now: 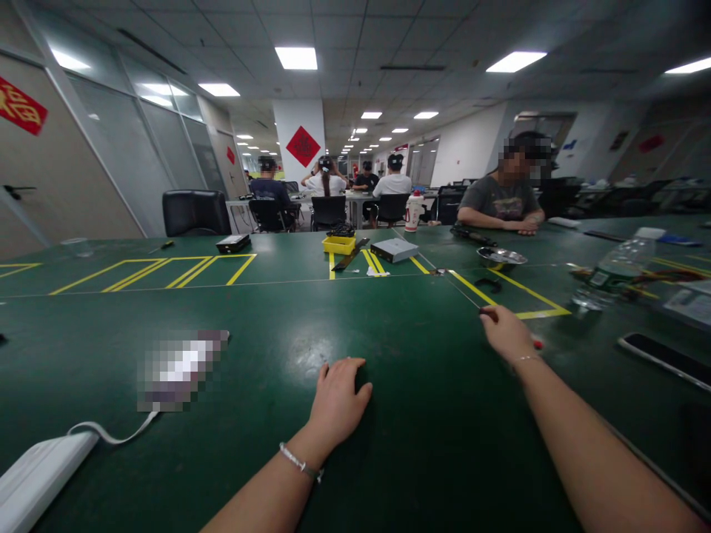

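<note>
My left hand (340,400) rests palm down on the green table (249,459), fingers slightly curled and thumb apart, with nothing in it. Farther out to the right, my right hand (506,333) is closed, and its fingertips pinch a small dark object (484,312) whose kind I cannot make out. A small red thing (538,343) shows beside the right wrist, partly hidden. Just beyond that hand, a black curved piece (488,285) lies inside a yellow-taped outline (541,315).
A water bottle (616,270) and a phone (666,360) lie to the right. Farther back are a metal bowl (501,257), a grey box (394,250) and a yellow tray (338,245). A phone-like device (183,370) with a white cable is at left. A person (503,192) sits across.
</note>
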{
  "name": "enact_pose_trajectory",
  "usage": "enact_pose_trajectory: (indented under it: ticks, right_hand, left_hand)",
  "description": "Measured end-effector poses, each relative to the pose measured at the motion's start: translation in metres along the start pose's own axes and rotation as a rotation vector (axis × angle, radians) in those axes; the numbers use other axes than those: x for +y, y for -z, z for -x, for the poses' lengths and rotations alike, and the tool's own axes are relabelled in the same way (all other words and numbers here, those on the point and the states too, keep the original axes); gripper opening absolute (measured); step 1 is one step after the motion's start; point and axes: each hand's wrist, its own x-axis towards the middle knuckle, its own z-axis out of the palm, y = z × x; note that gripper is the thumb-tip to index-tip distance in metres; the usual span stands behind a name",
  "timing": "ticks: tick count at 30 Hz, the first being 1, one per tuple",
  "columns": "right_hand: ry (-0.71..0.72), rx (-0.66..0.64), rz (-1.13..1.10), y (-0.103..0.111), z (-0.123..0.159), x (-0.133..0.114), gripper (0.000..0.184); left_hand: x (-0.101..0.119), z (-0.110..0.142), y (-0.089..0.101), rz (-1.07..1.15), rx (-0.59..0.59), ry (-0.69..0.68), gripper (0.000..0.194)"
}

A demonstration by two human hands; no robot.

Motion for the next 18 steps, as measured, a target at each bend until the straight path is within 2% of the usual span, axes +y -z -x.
enact_pose_trajectory:
  ticks: [2,5,10,12,14,16,18]
  right_hand:
    - [0.125,-0.129,-0.11,-0.006,0.01,-0.029,0.024]
    - [0.387,-0.29,-0.21,-0.014,0.039,-0.079,0.02]
    - [0.799,-0.394,-0.276,-0.018,0.105,-0.146,0.016]
    - [0.889,-0.396,-0.285,-0.018,0.125,-0.16,0.015]
    - [0.922,-0.382,-0.299,-0.018,0.137,-0.167,0.014]
    - [0.925,-0.383,-0.33,-0.016,0.141,-0.168,0.013]
    - [0.933,-0.438,-0.389,-0.015,0.137,-0.167,0.015]
  left_hand:
    - [0.0,-0.001,0.001,0.1,0.034,0.039,0.037]
    - [0.0,-0.002,0.001,0.302,0.039,0.111,0.036]
    - [0.002,-0.002,0.001,0.615,-0.048,0.11,0.037]
    - [0.003,-0.003,0.002,0.664,-0.057,0.078,0.034]
    - [0.003,-0.004,0.003,0.677,-0.048,0.047,0.028]
    - [0.003,-0.006,0.004,0.699,-0.057,0.054,0.023]
    - [0.003,-0.007,0.004,0.77,-0.083,0.085,0.018]
